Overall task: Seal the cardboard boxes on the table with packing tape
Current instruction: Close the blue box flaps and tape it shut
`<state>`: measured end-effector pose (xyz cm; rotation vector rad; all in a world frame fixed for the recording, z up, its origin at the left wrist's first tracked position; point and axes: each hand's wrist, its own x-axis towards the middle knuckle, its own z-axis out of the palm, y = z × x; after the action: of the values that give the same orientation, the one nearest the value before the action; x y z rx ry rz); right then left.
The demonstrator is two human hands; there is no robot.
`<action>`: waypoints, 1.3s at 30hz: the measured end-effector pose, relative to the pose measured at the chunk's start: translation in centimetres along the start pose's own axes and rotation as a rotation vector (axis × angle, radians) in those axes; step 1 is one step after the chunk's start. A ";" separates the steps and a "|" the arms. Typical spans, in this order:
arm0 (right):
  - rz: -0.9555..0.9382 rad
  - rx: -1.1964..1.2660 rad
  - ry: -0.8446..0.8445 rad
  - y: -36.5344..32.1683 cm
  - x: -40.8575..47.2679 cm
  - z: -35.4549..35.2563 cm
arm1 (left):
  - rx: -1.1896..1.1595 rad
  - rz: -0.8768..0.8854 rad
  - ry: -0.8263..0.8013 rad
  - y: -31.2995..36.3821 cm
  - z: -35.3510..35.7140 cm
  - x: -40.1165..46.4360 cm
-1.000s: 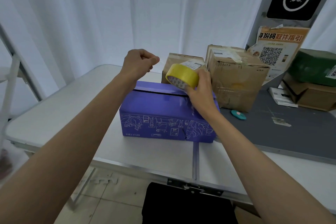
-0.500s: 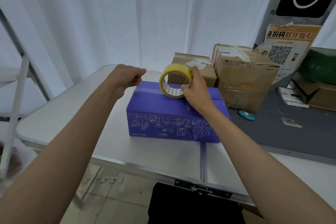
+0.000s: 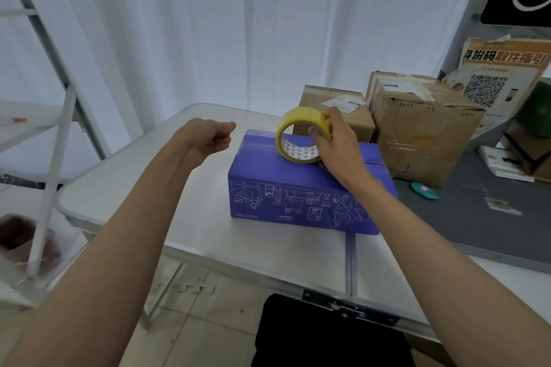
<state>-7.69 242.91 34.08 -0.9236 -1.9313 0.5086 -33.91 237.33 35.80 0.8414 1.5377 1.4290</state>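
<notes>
The yellow tape roll (image 3: 302, 140) is gripped by the right hand (image 3: 337, 143), thumb at the inner rim and fingers curled over the outer band; the roll is stood on edge on the top of the purple box (image 3: 301, 188), which is set on the white bench (image 3: 134, 182); the left hand (image 3: 208, 135) is held just off the box's left end, fingers loosely curled with thumb toward forefinger; whether the tape's free end is pinched there cannot be told, the film being too clear to see.

The box's long axis is laid left to right, and its top seam appears to be run along that axis; the untaped stretch of seam lies rightward from the roll, under and beyond the right hand; the right hand is the nearer to it, so a pull of the roll toward the right end is judged to be called for.

Compared with half a second ago, the left hand is found lifted off the box's corner and drawn slightly leftward; the roll is kept at much the same spot on the lid.

Brown cartons (image 3: 417, 128) are stacked beyond the right hand.
</notes>
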 end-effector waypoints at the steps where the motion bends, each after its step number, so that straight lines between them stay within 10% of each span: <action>1: 0.004 0.010 -0.017 -0.1 0.0 0.0 | -0.011 -0.032 -0.008 -0.3 -0.2 0.1; 39: -0.015 0.022 -0.136 -0.5 -0.3 -0.2 | -0.264 -0.355 -0.233 -6.0 0.2 1.2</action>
<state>-7.63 242.34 34.32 -0.8788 -2.0488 0.5958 -33.81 237.72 29.73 0.5230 1.2175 1.1930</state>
